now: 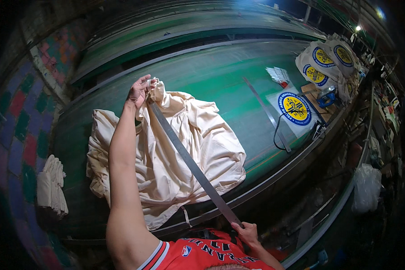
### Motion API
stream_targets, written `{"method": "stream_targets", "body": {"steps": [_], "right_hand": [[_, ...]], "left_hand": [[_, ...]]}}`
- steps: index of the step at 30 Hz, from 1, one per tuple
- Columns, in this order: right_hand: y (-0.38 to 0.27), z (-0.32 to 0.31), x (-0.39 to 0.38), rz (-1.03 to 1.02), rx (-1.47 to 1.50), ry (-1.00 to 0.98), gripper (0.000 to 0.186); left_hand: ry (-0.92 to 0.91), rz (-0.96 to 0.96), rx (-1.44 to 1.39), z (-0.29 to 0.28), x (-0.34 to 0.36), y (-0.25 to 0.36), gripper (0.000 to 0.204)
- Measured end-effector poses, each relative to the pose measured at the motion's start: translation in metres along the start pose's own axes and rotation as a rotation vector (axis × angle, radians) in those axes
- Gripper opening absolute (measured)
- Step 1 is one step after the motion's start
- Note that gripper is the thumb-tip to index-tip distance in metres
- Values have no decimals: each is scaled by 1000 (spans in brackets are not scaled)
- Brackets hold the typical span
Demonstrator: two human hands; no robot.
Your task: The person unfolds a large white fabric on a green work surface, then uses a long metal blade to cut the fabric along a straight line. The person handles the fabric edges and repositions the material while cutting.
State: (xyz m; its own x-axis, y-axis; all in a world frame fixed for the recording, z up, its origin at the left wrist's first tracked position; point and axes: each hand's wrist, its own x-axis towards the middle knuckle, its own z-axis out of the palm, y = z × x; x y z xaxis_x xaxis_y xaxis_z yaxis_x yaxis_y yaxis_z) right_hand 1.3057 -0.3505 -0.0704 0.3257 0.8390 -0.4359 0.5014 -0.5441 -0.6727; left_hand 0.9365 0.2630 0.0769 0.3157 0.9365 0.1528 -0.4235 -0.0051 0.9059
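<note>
Over creased cloth [216, 141], metal strip [190, 159]

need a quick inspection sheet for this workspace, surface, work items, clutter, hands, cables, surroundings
Surface: long green table, with streaky marks
Work items: rumpled cream cloth; long metal strip lying across it
Clutter: second metal strip, round blue-and-yellow emblem on a clear sheet, blue device of unclear kind, emblem-printed cloth pile
Left hand: gripping the cloth near the strip's far end
Right hand: gripping the strip's near end
Cables: black cord bends beside the emblem; its full run is unclear
Surroundings: painted block wall and folded cloth stack at left; clear plastic bag at right
</note>
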Motion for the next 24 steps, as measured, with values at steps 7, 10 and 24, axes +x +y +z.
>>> {"method": "stream_targets", "body": {"steps": [7,10,24], "right_hand": [[-23,10,15,25,-5,-26,61],[-37,13,23,36,23,-62,62],[-51,33,46,71,-38,-150,65]], "left_hand": [[51,-39,-22,0,-15,25,46],[-31,19,-25,7,-20,29,49],[58,-149,215,2,-47,52,69]]}}
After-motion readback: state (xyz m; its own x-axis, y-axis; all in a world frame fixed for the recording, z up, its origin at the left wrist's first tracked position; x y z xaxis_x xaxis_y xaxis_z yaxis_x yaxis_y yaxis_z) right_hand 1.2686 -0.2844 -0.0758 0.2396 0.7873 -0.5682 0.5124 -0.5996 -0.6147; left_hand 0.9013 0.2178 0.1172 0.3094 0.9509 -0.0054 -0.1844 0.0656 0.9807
